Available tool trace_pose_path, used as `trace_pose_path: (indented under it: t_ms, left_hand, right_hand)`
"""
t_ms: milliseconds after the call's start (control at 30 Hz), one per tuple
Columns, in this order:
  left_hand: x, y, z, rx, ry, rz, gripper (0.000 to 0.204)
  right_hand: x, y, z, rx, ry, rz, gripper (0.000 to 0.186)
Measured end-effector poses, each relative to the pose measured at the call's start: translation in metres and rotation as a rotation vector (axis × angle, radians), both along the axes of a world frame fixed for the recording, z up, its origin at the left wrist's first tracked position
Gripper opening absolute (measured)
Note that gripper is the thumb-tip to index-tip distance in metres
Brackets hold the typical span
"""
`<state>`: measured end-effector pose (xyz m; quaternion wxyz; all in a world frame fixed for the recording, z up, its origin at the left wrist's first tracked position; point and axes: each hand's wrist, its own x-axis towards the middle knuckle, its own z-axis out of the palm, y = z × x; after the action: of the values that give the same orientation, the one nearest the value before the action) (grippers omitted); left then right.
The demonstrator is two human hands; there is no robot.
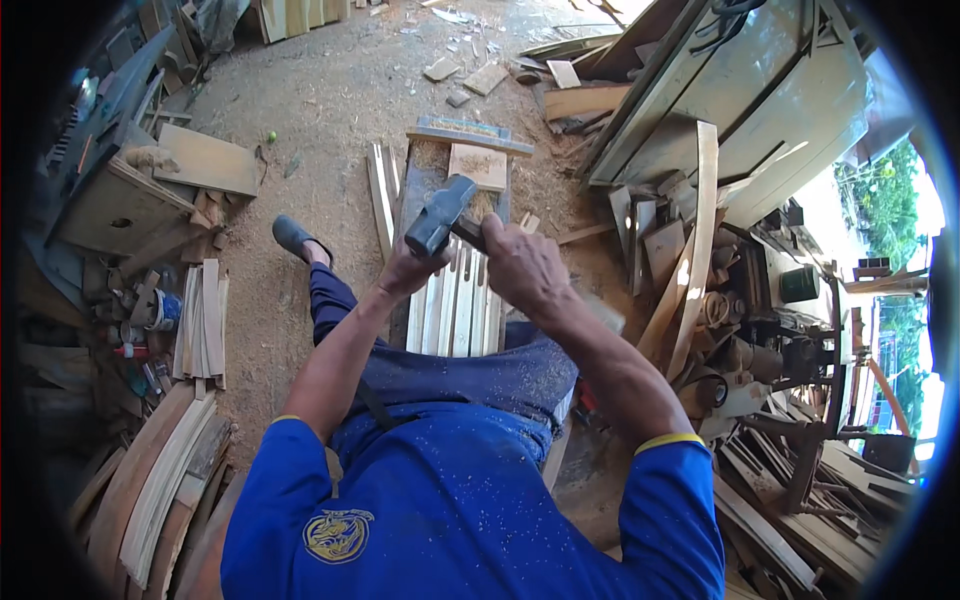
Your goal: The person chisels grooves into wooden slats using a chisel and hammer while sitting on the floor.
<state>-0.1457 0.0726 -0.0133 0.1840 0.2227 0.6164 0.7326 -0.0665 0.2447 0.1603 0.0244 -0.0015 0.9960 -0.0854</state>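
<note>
My right hand grips the dark handle of a sledge-type hammer, whose grey steel head is tilted over a low wooden bench. My left hand is closed just beneath the head, which hides what its fingers hold. Below both hands, several pale wooden strips lie lengthwise on the bench near my lap. A light wooden block with sawdust sits farther up the bench, against a crosspiece at its far end.
Loose pale strips lie left of the bench on the dusty ground. Stacked offcuts and panels line the left. Large leaning panels, a long curved board and cluttered containers crowd the right. My sandalled foot is left of the bench.
</note>
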Motion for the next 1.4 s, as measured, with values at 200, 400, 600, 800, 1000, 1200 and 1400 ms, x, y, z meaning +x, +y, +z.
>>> trace_pose_path:
  t_ms: [200, 400, 600, 800, 1000, 1200, 1400]
  left_hand:
    - [-0.007, 0.015, 0.014, -0.043, 0.043, 0.023, 0.020]
    - [-0.027, -0.006, -0.045, 0.002, 0.034, 0.111, 0.050]
    - [-0.083, 0.030, 0.022, -0.099, -0.254, -0.038, 0.022]
    - [-0.011, 0.021, 0.062, -0.180, 0.195, 0.142, 0.022]
    - [0.119, -0.075, -0.043, -0.109, 1.016, -0.194, 0.032]
    - [0.052, -0.023, 0.028, 0.134, 0.717, 0.294, 0.026]
    - [-0.026, 0.016, 0.104, 0.218, 0.087, 0.215, 0.017]
  right_hand:
    - [-0.004, 0.007, 0.069, -0.284, 0.349, -0.003, 0.021]
    - [0.001, -0.006, 0.001, -0.251, 0.133, 0.065, 0.017]
    - [0.050, 0.022, -0.006, -0.227, 0.223, -0.089, 0.023]
    - [0.137, 0.061, -0.071, -0.239, 0.152, -0.304, 0.026]
    - [0.215, 0.089, -0.158, -0.310, -0.068, -0.603, 0.028]
    - [0.231, 0.085, -0.182, -0.439, -0.086, -0.659, 0.034]
    - [0.232, 0.094, -0.194, -0.371, -0.121, -0.731, 0.034]
